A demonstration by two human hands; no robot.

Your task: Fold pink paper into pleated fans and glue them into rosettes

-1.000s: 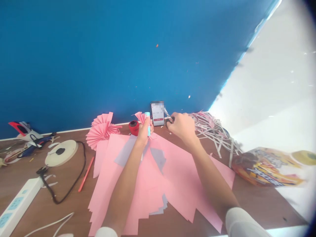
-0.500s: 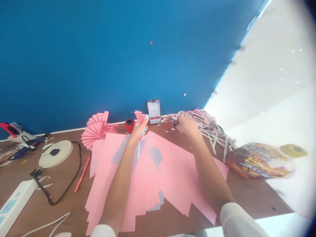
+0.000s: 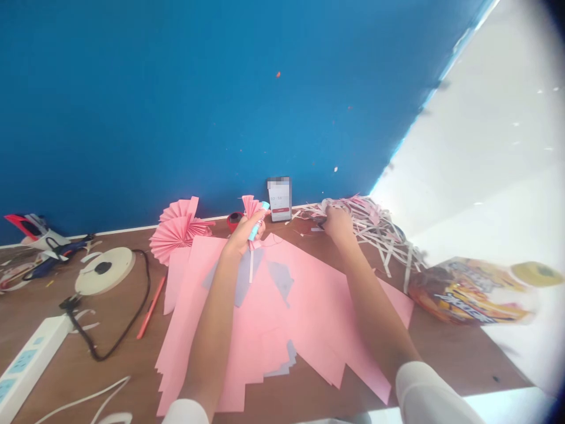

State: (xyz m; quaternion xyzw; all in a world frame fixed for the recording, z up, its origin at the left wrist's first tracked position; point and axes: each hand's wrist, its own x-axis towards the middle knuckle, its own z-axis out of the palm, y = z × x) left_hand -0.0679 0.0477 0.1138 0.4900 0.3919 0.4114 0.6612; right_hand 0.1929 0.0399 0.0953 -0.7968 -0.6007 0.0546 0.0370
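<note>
Since a second ago, the right hand (image 3: pixel 339 225) has moved off from beside the phone (image 3: pixel 279 203) to the near-left edge of a heap of paper strips (image 3: pixel 382 229), where its fingers are bent downward. Scissors showed in it earlier; now only a small dark part shows by the fingertips, and I cannot tell how far open the fingers are or whether they grip anything. Left fingers are closed around a light-blue tube (image 3: pixel 259 221), which leans across the palm, and the small pleated pink fan (image 3: pixel 250 205) rises behind the same hand (image 3: pixel 247 235). Below it a narrow white strip (image 3: pixel 251 268) extends over a grey piece on the pink sheets (image 3: pixel 309 318), which are spread across the brown surface (image 3: pixel 304 403). Just left of that hand, a red roll (image 3: pixel 233 221) is partly hidden. Farther left are larger pleated fans (image 3: pixel 179 232), with a red pen (image 3: pixel 152 306) near the sheets' left edge. The phone stands propped against the blue wall (image 3: pixel 212 118), between the two hands.
</note>
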